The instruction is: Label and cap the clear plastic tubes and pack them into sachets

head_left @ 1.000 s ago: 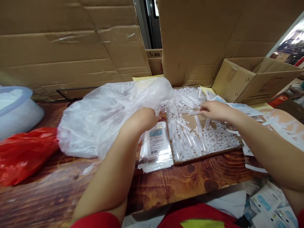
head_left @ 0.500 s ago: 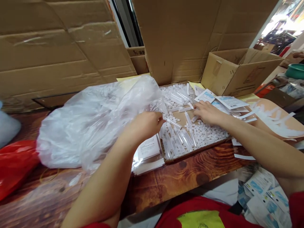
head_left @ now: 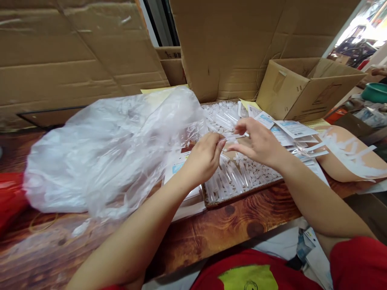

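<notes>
Above the shallow cardboard tray (head_left: 238, 198), my left hand (head_left: 207, 155) pinches a small clear plastic tube (head_left: 231, 139) between thumb and fingers. Facing it from the right is my right hand (head_left: 260, 143), thumb and fingers spread around the tube's free end; I see no firm grip there. Below both hands, the tray holds long clear tubes (head_left: 231, 177) in its front left part and many small white pieces (head_left: 264, 171) at its front right. More tubes and clear caps (head_left: 222, 114) fill the back part.
A large translucent plastic bag (head_left: 115, 153) spreads left of the tray. Printed cards (head_left: 294, 129) lie to the right, beside a tan curved sheet with white strips (head_left: 353, 155). Behind stands an open cardboard box (head_left: 302, 92). A red bag (head_left: 10, 197) sits at the far left.
My right hand has lifted off the tray's contents and come left, its fingers spreading. My left hand has shifted right to meet it, with a clear tube now between them. The view has shifted slightly.
</notes>
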Demonstrator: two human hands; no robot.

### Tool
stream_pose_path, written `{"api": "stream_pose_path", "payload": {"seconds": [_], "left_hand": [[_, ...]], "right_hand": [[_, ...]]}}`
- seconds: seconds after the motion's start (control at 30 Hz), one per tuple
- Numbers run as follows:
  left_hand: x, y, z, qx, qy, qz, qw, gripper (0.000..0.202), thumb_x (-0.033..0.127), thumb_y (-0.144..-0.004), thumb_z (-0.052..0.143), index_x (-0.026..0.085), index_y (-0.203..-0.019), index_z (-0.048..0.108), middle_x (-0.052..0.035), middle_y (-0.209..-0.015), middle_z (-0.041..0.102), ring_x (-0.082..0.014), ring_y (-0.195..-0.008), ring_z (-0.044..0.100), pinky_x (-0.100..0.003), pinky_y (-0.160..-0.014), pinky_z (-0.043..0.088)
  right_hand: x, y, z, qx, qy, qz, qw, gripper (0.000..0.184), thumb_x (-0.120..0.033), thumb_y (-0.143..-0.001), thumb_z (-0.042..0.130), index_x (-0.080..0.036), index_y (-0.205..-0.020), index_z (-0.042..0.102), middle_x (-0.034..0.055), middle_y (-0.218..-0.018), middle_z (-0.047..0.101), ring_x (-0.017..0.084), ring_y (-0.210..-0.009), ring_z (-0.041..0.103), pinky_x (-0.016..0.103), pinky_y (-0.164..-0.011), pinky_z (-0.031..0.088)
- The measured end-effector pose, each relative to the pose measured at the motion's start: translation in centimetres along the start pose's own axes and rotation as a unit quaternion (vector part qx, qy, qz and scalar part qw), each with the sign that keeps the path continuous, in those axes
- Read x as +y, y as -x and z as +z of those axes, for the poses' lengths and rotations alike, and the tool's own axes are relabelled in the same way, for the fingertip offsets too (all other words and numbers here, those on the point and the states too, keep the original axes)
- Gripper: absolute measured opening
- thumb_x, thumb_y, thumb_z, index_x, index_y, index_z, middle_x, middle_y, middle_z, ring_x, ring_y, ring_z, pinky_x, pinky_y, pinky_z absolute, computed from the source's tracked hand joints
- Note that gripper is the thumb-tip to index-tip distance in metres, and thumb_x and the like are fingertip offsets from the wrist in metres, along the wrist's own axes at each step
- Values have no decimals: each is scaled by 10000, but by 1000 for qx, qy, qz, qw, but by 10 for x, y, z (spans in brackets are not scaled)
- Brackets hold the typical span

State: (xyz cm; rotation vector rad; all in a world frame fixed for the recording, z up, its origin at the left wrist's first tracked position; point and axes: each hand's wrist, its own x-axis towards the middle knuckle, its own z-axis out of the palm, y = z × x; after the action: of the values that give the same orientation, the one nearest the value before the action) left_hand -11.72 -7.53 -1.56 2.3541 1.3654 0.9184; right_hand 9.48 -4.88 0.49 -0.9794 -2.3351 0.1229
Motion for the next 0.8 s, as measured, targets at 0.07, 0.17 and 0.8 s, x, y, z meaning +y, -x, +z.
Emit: {"api": "stream_pose_path", "payload": {"seconds": [0.07,0.17,0.8], "left_hand": [[-2,-2,-3,7,-1,-31,999,326,414,-1061,357,183,-1017,582,-110,-1027,674,-250,-1005,622,-400,-936,503],[-7,-6,-4,16,1,-71,997,326,444,-1034,390,180,-1000,578,-111,-1012,672,-261,-993,617,-407,-922,492],[-7,-3,11,-28,112,-62,991,327,475,-998,476,181,-924,600,-56,-955,674,-203,-917,615,-330,-862,472]], "right_hand": [[14,9,-5,-32,31,38,998,144,-324,-945,650,-207,-1022,618,104,-1086,662,243,-961,611,382,-876,479],[38,20,-2,-150,109,103,977,159,-129,-928,528,-189,-929,675,113,-1003,698,243,-934,641,359,-827,484],[27,24,22,110,-303,175,930,169,-373,-840,724,-218,-905,702,45,-894,714,194,-832,661,373,-797,545]]}}
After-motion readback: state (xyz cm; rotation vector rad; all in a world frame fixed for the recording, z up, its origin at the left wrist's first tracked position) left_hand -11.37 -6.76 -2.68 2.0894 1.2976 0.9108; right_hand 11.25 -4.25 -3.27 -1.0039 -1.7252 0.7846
